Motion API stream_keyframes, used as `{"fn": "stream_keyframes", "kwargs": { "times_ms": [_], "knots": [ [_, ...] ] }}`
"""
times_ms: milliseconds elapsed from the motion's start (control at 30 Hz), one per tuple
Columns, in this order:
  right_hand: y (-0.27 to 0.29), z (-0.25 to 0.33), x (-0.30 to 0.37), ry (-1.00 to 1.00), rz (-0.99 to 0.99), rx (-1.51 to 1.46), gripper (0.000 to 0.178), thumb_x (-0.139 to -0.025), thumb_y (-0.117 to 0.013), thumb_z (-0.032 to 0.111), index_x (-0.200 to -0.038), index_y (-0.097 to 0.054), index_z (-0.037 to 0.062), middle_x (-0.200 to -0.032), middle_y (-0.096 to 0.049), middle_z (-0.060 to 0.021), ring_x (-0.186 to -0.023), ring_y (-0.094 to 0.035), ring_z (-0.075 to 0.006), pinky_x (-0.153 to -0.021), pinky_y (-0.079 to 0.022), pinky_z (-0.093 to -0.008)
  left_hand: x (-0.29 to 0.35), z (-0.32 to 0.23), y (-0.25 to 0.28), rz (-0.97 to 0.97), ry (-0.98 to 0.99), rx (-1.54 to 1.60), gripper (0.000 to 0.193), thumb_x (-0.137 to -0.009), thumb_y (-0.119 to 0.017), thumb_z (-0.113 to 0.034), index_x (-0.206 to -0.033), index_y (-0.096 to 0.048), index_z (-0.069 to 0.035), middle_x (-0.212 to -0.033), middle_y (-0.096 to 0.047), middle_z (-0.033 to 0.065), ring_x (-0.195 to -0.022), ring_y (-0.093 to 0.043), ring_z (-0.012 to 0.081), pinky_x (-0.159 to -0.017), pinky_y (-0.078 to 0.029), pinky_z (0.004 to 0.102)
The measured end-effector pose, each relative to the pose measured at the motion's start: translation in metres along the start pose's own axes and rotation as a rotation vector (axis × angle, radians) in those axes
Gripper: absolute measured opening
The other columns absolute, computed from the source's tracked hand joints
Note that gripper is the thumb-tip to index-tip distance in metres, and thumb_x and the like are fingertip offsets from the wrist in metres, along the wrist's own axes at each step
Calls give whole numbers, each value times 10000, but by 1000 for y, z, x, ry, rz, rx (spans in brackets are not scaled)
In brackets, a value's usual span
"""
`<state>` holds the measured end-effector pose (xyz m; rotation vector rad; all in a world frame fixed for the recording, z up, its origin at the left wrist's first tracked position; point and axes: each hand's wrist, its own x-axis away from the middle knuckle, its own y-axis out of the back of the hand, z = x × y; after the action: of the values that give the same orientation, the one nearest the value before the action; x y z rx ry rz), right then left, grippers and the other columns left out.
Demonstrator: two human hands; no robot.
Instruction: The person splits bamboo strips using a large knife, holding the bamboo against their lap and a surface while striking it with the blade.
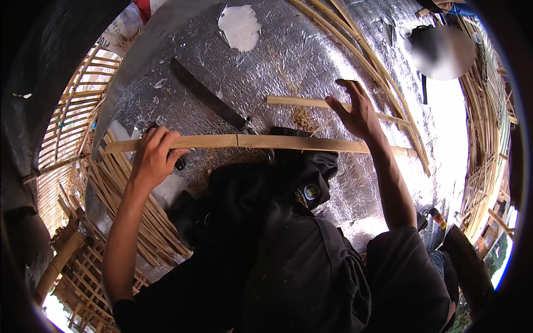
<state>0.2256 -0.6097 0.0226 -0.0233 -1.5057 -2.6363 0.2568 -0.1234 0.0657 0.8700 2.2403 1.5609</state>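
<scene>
A long pale bamboo strip (266,141) lies crosswise in front of me, above dark cloth over my lap. My left hand (154,151) is closed around the strip near its left end. My right hand (355,111) is raised with its fingers and thumb spread, and holds nothing. Its wrist and forearm pass over the right part of the long strip. Behind that hand lies a shorter bamboo strip (294,101), partly hidden by the fingers. A dark, long-bladed knife (205,93) rests on the silvery sheet, its blade pointing to the far left.
Cut bamboo strips (125,202) are bundled at my left. Long bent strips (366,53) stretch across the far right of the foil-like sheet (266,61). A slatted bamboo panel (69,111) stands at the left, and many thin poles (483,122) line the right side.
</scene>
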Motion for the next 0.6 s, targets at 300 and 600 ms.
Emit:
{"fn": "stream_keyframes", "kwargs": {
  "times_ms": [300, 600],
  "knots": [
    [-17, 36, 41, 37, 321, -231, 298, -926, -736, 325, -976, -710, 32, -865, -715, -157, -829, -713, -344, -720, -545, -435, -10, 40, 12, -185, 94, -112, 366, -883, -746, -277, -1133, -626, -39, -1067, -585, 128, -1046, -543, 364, -920, -433, 488],
    [53, 129, -72, 343, -12, -162, 164, -937, -691, 176, -977, -694, 17, -849, -698, -150, -772, -706, -337, -684, -537, -419, -3, 47, 90, -798, 328, -374, 550, -865, -762, -282, -1364, -569, -154, -1379, -517, 157, -1240, -521, 371, -1030, -410, 525]
  ]
}}
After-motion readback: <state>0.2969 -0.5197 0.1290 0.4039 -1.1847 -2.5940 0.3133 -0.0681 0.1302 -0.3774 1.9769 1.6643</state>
